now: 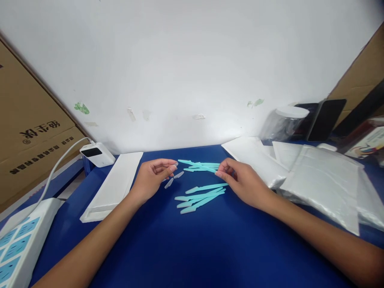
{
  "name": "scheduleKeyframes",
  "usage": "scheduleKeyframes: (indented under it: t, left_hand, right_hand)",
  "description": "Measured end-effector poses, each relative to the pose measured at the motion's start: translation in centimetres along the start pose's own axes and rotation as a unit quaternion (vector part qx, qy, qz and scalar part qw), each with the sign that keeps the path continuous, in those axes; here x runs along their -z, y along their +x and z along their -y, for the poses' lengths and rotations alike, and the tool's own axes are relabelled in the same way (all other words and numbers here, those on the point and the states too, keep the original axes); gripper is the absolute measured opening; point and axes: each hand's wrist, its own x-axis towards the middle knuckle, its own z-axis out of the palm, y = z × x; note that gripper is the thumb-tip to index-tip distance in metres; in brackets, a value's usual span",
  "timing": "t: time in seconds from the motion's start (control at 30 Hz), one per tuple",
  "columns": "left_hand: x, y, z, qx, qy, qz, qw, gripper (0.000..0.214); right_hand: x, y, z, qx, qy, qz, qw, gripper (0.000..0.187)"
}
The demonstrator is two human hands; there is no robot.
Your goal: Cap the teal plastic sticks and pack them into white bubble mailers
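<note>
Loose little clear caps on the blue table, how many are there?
2. One cap lies by the left hand, the other beside it, nearer the teal sticks. More may hide under the hand.

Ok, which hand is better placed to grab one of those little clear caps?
Left. The left hand hovers right beside the clear caps, apparently empty, while the right hand pinches a bundle of teal sticks.
</note>
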Motion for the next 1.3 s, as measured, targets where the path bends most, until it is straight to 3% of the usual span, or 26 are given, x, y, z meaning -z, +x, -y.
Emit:
scheduleKeyframes:
  t: [0.3, 0.5, 0.8, 1.3]
  left_hand:
    - [0.6, 0.1, -0.1, -0.041, 0.027, -0.062, 0.997, 0.041]
    - [0.6, 0.1, 0.1, -0.065, 0.042, -0.047, 0.996, 0.037]
    - [0.8, 0.3, 0.1, -0.05, 0.037, -0.045, 0.997, 0.041]
    - [-0.2, -0.8, -0.6, -0.038, 0.062, 0.052, 0.996, 0.038]
  right_hand:
    - [0.2, 0.0, 0.1, -0.014, 0.057, -0.01, 0.998, 0.023]
    - [0.2, 0.1, 0.1, -0.015, 0.071, -0.012, 0.997, 0.024]
    - [0.5, 0.1, 0.2, -0.021, 0.069, -0.016, 0.997, 0.024]
    - [0.1, 0.0, 0.3, -0.022, 0.091, 0.031, 0.995, 0.027]
